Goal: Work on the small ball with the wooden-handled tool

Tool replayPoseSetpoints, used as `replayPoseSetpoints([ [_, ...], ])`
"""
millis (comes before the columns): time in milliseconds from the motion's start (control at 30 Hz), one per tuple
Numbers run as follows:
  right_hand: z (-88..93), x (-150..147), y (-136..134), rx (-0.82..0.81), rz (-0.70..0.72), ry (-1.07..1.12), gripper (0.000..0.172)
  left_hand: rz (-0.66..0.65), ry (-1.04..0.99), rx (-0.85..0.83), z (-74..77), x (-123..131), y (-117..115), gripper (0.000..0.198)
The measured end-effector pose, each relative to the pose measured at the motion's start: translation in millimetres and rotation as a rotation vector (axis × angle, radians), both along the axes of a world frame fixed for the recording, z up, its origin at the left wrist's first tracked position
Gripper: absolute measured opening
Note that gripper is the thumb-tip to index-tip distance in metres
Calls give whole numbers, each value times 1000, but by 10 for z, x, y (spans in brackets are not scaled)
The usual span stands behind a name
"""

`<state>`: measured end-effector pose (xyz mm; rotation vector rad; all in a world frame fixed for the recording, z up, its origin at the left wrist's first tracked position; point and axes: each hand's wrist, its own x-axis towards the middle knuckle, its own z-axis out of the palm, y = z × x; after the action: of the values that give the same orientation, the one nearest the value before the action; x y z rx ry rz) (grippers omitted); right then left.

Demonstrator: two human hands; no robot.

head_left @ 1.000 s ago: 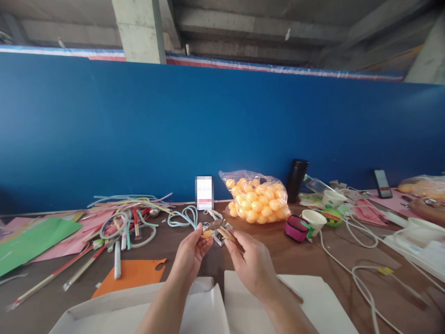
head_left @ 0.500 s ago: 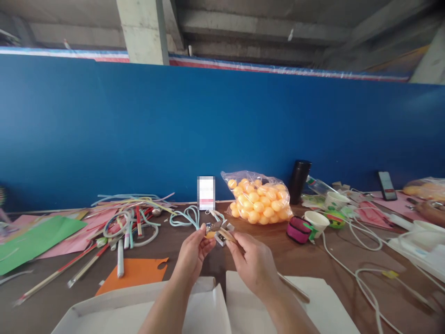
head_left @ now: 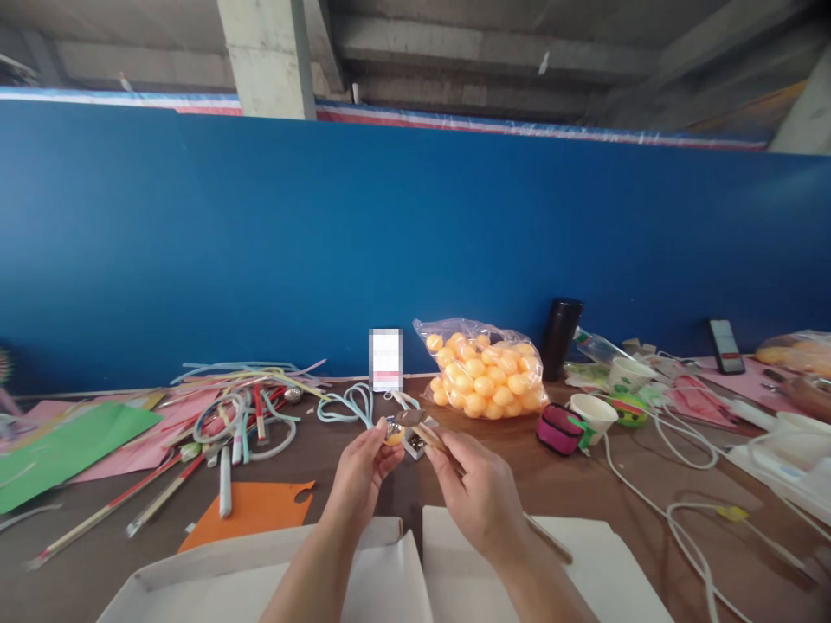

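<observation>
My left hand (head_left: 359, 478) is raised over the brown table (head_left: 363, 502) and pinches a small orange ball (head_left: 391, 433) between thumb and fingertips. My right hand (head_left: 477, 499) is closed on a wooden-handled tool (head_left: 425, 433) whose grey metal tip rests against the ball. A small white box (head_left: 413, 444) lies on the table just behind the two hands. Beyond them stands a clear bag of orange balls (head_left: 484, 372).
White open cardboard boxes (head_left: 389, 571) lie at the near edge. Coloured straws, tubes and pens (head_left: 240, 411) and paper sheets (head_left: 61, 446) crowd the left. A pink pouch (head_left: 558, 428), paper cups (head_left: 593, 414), a black cylinder (head_left: 560, 337) and white cables (head_left: 675, 510) sit right. A blue wall runs behind.
The view shifted slightly. Both hands stay together on the ball and tool, with the tool tip nudged a little against the ball.
</observation>
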<state>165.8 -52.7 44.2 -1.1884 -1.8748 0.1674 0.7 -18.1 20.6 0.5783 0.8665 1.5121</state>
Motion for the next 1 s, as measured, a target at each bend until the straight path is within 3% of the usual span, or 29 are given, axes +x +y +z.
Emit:
replayPoseSetpoints([
  [1000,54,7,-29,-19,-38,-45,23,25,10,-30,17,0,-17,16],
])
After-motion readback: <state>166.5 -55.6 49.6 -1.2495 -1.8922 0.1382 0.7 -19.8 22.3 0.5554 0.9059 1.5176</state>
